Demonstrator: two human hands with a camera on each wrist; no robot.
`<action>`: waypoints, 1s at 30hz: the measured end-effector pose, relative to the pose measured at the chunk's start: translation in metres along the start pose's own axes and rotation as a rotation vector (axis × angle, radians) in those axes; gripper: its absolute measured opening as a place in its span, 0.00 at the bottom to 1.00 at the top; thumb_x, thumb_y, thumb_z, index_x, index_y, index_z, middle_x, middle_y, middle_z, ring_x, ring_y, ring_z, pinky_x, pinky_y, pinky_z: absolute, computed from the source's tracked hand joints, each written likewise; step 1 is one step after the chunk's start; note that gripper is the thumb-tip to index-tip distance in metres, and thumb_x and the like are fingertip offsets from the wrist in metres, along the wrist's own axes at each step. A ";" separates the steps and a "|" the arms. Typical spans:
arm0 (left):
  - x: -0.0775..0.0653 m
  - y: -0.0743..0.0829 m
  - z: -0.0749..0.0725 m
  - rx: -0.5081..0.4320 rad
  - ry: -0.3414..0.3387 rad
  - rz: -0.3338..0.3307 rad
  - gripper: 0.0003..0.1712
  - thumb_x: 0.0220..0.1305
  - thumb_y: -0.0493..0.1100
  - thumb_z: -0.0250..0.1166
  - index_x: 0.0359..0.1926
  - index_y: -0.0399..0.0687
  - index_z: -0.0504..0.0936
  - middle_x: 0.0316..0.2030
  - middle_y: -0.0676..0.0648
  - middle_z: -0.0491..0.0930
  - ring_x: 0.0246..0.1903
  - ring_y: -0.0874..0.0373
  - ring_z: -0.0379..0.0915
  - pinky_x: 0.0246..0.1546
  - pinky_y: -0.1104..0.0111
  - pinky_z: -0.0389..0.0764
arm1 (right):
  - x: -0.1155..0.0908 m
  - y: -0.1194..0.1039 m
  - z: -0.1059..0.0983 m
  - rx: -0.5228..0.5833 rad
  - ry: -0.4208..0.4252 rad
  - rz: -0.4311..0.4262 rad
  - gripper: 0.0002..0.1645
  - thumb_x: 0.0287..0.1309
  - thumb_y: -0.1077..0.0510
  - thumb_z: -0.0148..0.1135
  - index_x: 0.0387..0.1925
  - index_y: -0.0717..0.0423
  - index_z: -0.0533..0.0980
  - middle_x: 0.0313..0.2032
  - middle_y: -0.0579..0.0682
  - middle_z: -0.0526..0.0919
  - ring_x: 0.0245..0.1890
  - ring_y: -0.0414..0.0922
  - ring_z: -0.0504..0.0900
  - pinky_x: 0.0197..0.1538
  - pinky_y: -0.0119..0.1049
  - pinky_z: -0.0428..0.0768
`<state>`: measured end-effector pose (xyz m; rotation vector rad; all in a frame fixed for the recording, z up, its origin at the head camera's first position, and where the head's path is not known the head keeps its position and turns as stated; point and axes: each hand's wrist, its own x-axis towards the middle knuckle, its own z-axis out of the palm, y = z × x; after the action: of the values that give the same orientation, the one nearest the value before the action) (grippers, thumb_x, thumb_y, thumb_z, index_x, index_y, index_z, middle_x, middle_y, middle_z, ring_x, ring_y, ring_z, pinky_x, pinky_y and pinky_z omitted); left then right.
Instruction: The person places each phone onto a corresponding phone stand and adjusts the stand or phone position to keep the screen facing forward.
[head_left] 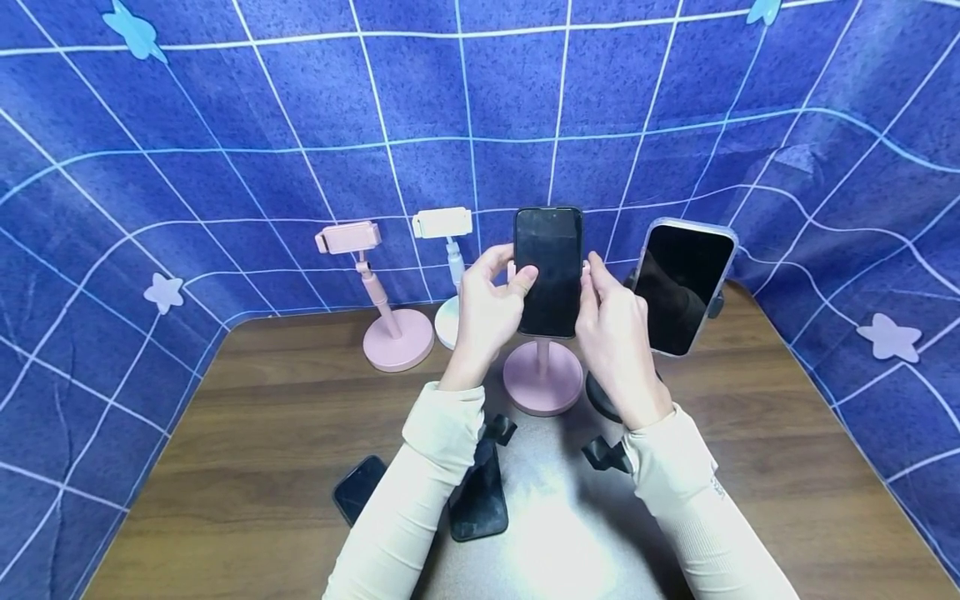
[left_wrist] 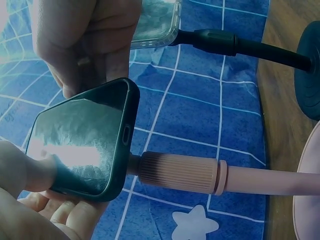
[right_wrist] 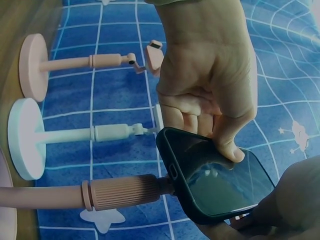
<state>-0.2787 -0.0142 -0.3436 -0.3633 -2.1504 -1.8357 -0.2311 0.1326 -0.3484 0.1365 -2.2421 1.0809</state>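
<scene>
A black-cased smartphone (head_left: 550, 271) stands upright, screen toward me, on a pink phone stand (head_left: 543, 379) in the middle of the table. My left hand (head_left: 491, 304) pinches its left side, thumb on the screen and fingers behind, as the right wrist view also shows. On the opposite edge, my right hand (head_left: 618, 333) pinches the pink end of the stand's clamp with thumb and forefinger. Most of the clamp is hidden behind the phone. From the left wrist view, the ribbed pink collar (left_wrist: 180, 172) of the stand shows below the phone's bottom edge.
To the left stand another pink phone stand (head_left: 397, 340) and a white one (head_left: 442, 223), both with bare clamps. At right, a black stand (left_wrist: 215, 42) holds a clear-cased phone (head_left: 686, 287). Two dark phones (head_left: 480, 500) lie on the wooden table (head_left: 262, 433) near my left forearm.
</scene>
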 end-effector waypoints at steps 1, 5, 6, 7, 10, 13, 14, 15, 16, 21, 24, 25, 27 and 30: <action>0.000 0.000 0.000 0.002 -0.001 0.002 0.18 0.67 0.35 0.69 0.57 0.37 0.83 0.55 0.39 0.85 0.51 0.51 0.85 0.53 0.61 0.85 | 0.000 0.000 0.000 0.000 0.003 -0.005 0.23 0.78 0.60 0.49 0.65 0.70 0.74 0.57 0.67 0.83 0.51 0.62 0.86 0.50 0.57 0.83; 0.000 -0.001 0.000 0.017 0.002 0.014 0.18 0.67 0.35 0.69 0.57 0.37 0.83 0.55 0.39 0.85 0.52 0.51 0.85 0.52 0.61 0.85 | 0.000 0.000 0.001 -0.001 0.012 -0.023 0.23 0.78 0.60 0.49 0.64 0.70 0.74 0.56 0.67 0.83 0.50 0.61 0.87 0.48 0.56 0.84; 0.000 -0.001 0.000 0.018 0.003 0.015 0.18 0.67 0.35 0.69 0.57 0.38 0.83 0.55 0.39 0.85 0.52 0.51 0.85 0.52 0.61 0.85 | -0.001 0.000 0.001 -0.002 0.013 -0.027 0.22 0.78 0.60 0.49 0.64 0.70 0.74 0.56 0.67 0.84 0.49 0.62 0.87 0.48 0.56 0.84; 0.000 -0.001 0.000 0.018 0.002 0.016 0.18 0.67 0.35 0.69 0.57 0.38 0.83 0.55 0.39 0.85 0.52 0.50 0.85 0.52 0.61 0.86 | -0.001 0.000 0.001 -0.003 0.014 -0.032 0.22 0.78 0.61 0.49 0.64 0.71 0.74 0.55 0.67 0.84 0.48 0.62 0.87 0.47 0.56 0.84; 0.000 -0.001 0.000 0.017 -0.002 0.013 0.18 0.67 0.35 0.69 0.57 0.38 0.83 0.56 0.39 0.85 0.52 0.49 0.85 0.52 0.61 0.85 | 0.000 0.001 0.002 -0.007 0.015 -0.037 0.22 0.78 0.61 0.50 0.64 0.71 0.74 0.54 0.67 0.85 0.46 0.62 0.88 0.45 0.57 0.84; 0.000 -0.001 0.000 0.015 -0.005 0.010 0.18 0.67 0.35 0.69 0.57 0.38 0.83 0.56 0.39 0.84 0.54 0.49 0.84 0.54 0.60 0.85 | 0.000 0.001 0.002 -0.010 0.013 -0.035 0.22 0.78 0.61 0.50 0.64 0.71 0.74 0.53 0.67 0.85 0.46 0.62 0.88 0.45 0.57 0.84; 0.000 -0.001 0.000 0.015 -0.004 0.011 0.18 0.67 0.35 0.69 0.57 0.38 0.83 0.56 0.39 0.84 0.56 0.49 0.83 0.54 0.60 0.84 | 0.000 0.001 0.002 -0.010 0.012 -0.035 0.22 0.78 0.61 0.49 0.64 0.70 0.74 0.53 0.67 0.85 0.46 0.62 0.88 0.45 0.57 0.84; 0.001 -0.001 0.000 0.017 -0.003 0.013 0.18 0.67 0.35 0.69 0.57 0.37 0.83 0.56 0.39 0.84 0.56 0.49 0.83 0.54 0.60 0.84 | 0.000 0.001 0.002 -0.010 0.012 -0.034 0.22 0.78 0.61 0.49 0.64 0.70 0.74 0.53 0.67 0.85 0.46 0.62 0.88 0.45 0.57 0.84; 0.001 -0.001 0.000 0.019 -0.002 0.016 0.18 0.67 0.35 0.69 0.57 0.37 0.83 0.56 0.39 0.85 0.56 0.50 0.83 0.54 0.60 0.85 | 0.000 0.001 0.001 -0.009 0.012 -0.034 0.22 0.78 0.61 0.49 0.64 0.70 0.74 0.53 0.67 0.85 0.46 0.62 0.88 0.46 0.57 0.84; 0.001 0.000 -0.001 0.032 0.000 0.018 0.18 0.67 0.34 0.69 0.57 0.38 0.83 0.55 0.39 0.85 0.53 0.50 0.84 0.53 0.60 0.85 | 0.000 0.000 0.002 -0.009 0.017 -0.038 0.22 0.77 0.61 0.50 0.64 0.70 0.74 0.54 0.67 0.85 0.47 0.62 0.88 0.46 0.57 0.84; 0.001 0.000 -0.001 0.037 0.000 0.013 0.17 0.68 0.34 0.68 0.57 0.38 0.83 0.55 0.39 0.85 0.54 0.50 0.83 0.54 0.59 0.84 | -0.001 0.000 0.002 -0.018 0.021 -0.050 0.22 0.78 0.61 0.49 0.63 0.70 0.75 0.54 0.67 0.85 0.46 0.62 0.88 0.45 0.57 0.84; 0.001 -0.001 0.000 0.040 0.002 0.012 0.17 0.68 0.35 0.68 0.57 0.39 0.83 0.55 0.40 0.85 0.55 0.51 0.83 0.55 0.59 0.84 | -0.001 0.000 0.002 -0.022 0.023 -0.056 0.22 0.78 0.61 0.49 0.64 0.70 0.74 0.54 0.68 0.85 0.47 0.62 0.88 0.46 0.57 0.84; 0.001 -0.001 0.000 0.031 0.003 0.015 0.16 0.69 0.34 0.67 0.56 0.39 0.83 0.55 0.40 0.85 0.56 0.51 0.82 0.56 0.59 0.84 | -0.002 -0.001 0.002 -0.030 0.025 -0.068 0.22 0.78 0.61 0.49 0.64 0.71 0.74 0.54 0.68 0.85 0.48 0.62 0.87 0.47 0.57 0.84; -0.001 -0.002 0.001 0.009 0.004 0.019 0.17 0.69 0.35 0.67 0.57 0.38 0.83 0.55 0.39 0.85 0.56 0.50 0.82 0.56 0.60 0.84 | -0.003 0.000 0.002 -0.040 0.029 -0.074 0.23 0.78 0.61 0.49 0.64 0.72 0.73 0.54 0.68 0.85 0.50 0.61 0.87 0.50 0.56 0.84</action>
<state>-0.2790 -0.0136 -0.3459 -0.3767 -2.1444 -1.8138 -0.2293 0.1306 -0.3512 0.1848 -2.2139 0.9922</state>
